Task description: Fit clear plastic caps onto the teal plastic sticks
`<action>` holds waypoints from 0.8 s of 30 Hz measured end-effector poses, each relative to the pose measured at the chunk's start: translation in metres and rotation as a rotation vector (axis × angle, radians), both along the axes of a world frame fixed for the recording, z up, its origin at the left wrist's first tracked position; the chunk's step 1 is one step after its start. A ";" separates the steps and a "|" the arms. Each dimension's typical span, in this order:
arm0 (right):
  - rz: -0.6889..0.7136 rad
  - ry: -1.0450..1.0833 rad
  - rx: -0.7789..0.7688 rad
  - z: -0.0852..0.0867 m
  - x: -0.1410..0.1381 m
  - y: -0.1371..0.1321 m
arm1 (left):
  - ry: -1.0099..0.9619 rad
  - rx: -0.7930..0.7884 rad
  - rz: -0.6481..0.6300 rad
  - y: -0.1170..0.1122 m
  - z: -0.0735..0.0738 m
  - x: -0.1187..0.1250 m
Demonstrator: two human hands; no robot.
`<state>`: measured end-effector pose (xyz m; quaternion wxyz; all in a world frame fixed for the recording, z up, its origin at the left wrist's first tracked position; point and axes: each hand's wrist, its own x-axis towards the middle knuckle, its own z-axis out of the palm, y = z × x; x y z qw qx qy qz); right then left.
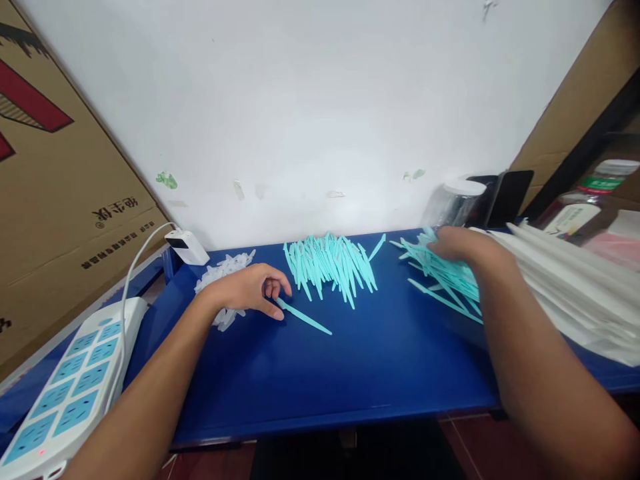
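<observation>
My left hand (255, 288) hovers low over the blue table with curled fingers and a gap between thumb and fingertips. One turquoise eyebrow razor (307, 321) lies slanting on the table, its upper end right at that gap; no firm grip on it shows. Under and behind this hand spreads a heap of small translucent white caps (225, 268). My right hand (450, 243) reaches into a loose pile of turquoise razors (447, 277) at the right, its fingertips blurred and partly hidden. Between the hands, near the wall, sits another pile of turquoise razors (330, 260).
A power strip (75, 380) with a white cable and a small white device (187, 247) are at the left, beside a cardboard box (65, 200). A lidded clear jar (457, 200), a stack of white sheets or bags (575, 293) and a bottle (575, 207) stand at the right.
</observation>
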<state>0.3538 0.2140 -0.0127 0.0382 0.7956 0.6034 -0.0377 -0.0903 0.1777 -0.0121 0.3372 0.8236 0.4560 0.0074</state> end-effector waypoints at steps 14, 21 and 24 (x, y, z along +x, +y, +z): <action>0.812 0.483 0.142 -0.023 -0.166 -0.073 | 0.367 0.087 0.294 0.024 0.003 -0.064; 1.032 0.409 -0.074 -0.038 -0.185 -0.089 | 0.391 -0.037 0.286 0.027 -0.001 -0.079; 1.029 0.563 -0.162 -0.012 -0.155 -0.073 | 0.408 -0.046 0.279 0.029 -0.004 -0.083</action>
